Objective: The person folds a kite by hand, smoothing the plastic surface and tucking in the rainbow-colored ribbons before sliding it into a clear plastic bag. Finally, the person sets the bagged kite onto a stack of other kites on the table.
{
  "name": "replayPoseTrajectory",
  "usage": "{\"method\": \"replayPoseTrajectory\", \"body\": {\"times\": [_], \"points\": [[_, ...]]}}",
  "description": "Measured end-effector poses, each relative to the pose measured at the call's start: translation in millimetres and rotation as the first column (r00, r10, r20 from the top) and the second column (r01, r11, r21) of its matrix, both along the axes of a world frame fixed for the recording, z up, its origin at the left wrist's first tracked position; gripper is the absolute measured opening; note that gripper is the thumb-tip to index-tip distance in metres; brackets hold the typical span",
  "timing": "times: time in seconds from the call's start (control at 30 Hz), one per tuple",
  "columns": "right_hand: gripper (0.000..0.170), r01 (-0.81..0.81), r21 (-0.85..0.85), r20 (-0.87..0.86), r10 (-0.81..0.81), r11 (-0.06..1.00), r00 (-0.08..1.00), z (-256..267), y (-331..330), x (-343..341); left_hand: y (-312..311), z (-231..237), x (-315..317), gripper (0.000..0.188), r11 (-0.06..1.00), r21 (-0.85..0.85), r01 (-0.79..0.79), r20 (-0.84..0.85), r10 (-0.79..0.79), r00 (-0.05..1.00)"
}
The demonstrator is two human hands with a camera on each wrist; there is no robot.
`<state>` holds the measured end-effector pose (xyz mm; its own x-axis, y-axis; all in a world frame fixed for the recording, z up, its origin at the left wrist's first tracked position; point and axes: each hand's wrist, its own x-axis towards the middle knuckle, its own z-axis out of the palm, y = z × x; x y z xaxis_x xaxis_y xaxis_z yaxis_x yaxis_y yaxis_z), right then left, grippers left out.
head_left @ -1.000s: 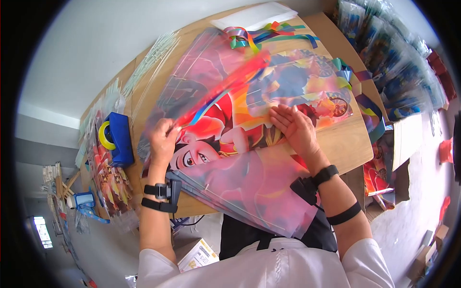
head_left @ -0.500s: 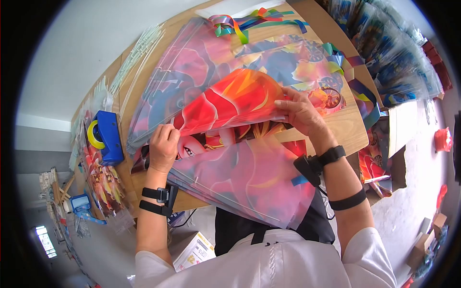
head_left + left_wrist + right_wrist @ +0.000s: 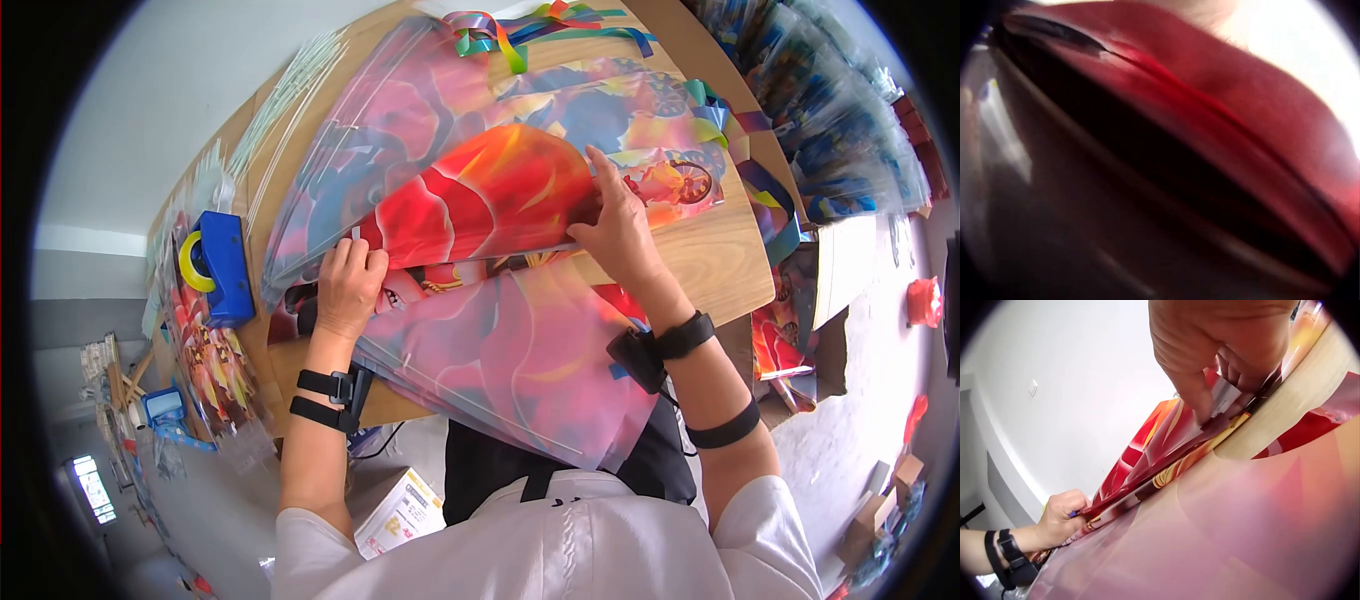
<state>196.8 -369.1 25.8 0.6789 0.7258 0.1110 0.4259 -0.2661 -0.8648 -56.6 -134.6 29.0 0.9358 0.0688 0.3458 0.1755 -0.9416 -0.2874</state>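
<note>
A red and orange printed kite sheet (image 3: 480, 190) is folded back over a stack of similar sheets. My left hand (image 3: 350, 288) pinches the left end of its fold, beside a small white tab. At the other end, my right hand (image 3: 625, 235) has the sheet between thumb and fingers, index finger stretched along its edge. Part of a printed cartoon face shows below the fold. In the right wrist view, the thumb (image 3: 1197, 400) presses against the raised red film (image 3: 1129, 456). Blurred red film (image 3: 1272, 125) fills much of the left wrist view.
Translucent pink sheets (image 3: 510, 360) with thin rods overhang the table's near edge. A blue tape dispenser (image 3: 228, 270) stands left, near a bundle of white rods (image 3: 290, 95). Colourful ribbons (image 3: 550, 30) lie at the back; bagged goods (image 3: 830, 110) are piled right.
The red sheet was swung up, blurred, in my left hand; it has come down folded. My right hand went from palm-up and apart to holding the fold's right end.
</note>
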Motion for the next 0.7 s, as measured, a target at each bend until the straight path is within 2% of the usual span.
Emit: {"method": "replayPoseTrajectory", "body": {"times": [0.03, 0.07, 0.13, 0.17, 0.23, 0.27, 0.33, 0.37, 0.53, 0.57, 0.6, 0.67, 0.7], "points": [[0.078, -0.004, -0.054, 0.113, 0.010, 0.999, 0.994, 3, -1, -3, 1, -1, 0, 0.008, 1.000, 0.011, 0.015, -0.014, -0.014, 1.000], [0.078, -0.011, -0.052, 0.116, 0.016, 0.999, 0.993, 5, -2, -5, 1, -1, 1, 0.007, 0.999, 0.024, 0.028, -0.027, -0.027, 0.999], [0.072, 0.001, -0.064, 0.516, 0.032, 0.998, 0.856, 7, -3, -12, 0, -1, 1, 0.007, 0.999, 0.034, 0.030, -0.033, -0.029, 0.999], [0.072, -0.006, -0.060, 0.518, 0.036, 0.998, 0.855, 7, -3, -15, 0, 0, 2, 0.007, 0.998, 0.042, 0.040, -0.042, -0.038, 0.998], [0.066, -0.195, -0.082, 0.602, 0.205, 0.977, 0.772, 4, -3, -22, 0, 0, 2, 0.007, 0.998, 0.046, 0.037, -0.044, -0.035, 0.998], [0.066, -0.202, -0.078, 0.606, 0.207, 0.976, 0.768, 3, -2, -25, 0, 0, 2, 0.007, 0.998, 0.046, 0.042, -0.048, -0.040, 0.998], [0.060, -0.330, -0.162, 0.609, 0.357, 0.930, 0.708, -3, -2, -31, 1, -1, 1, 0.006, 0.998, 0.048, 0.028, -0.059, -0.025, 0.998], [0.060, -0.338, -0.251, 0.586, 0.421, 0.907, 0.692, -9, -3, -33, 1, 0, 2, 0.006, 0.998, 0.044, 0.034, -0.054, -0.031, 0.998], [0.066, -0.363, -0.320, 0.569, 0.484, 0.875, 0.664, -21, -7, -34, 2, 2, 0, 0.008, 1.000, 0.021, 0.009, -0.045, -0.008, 0.999], [0.066, -0.366, -0.322, 0.570, 0.488, 0.873, 0.661, -21, -6, -33, 3, 2, -3, 0.019, 0.999, -0.010, -0.037, -0.084, 0.036, 0.996], [0.066, -0.370, -0.326, 0.569, 0.493, 0.870, 0.658, -21, -6, -32, 4, 3, -8, 0.019, 0.999, -0.006, -0.043, -0.080, 0.043, 0.996], [0.066, -0.375, -0.336, 0.557, 0.503, 0.864, 0.661, -18, -7, -32, 6, 5, -19, 0.035, 0.980, -0.111, -0.165, -0.096, 0.155, 0.983], [0.066, -0.377, -0.345, 0.542, 0.510, 0.860, 0.668, -18, -7, -33, 8, 5, -26, 0.035, 0.979, -0.109, -0.175, -0.099, 0.164, 0.981]]}}
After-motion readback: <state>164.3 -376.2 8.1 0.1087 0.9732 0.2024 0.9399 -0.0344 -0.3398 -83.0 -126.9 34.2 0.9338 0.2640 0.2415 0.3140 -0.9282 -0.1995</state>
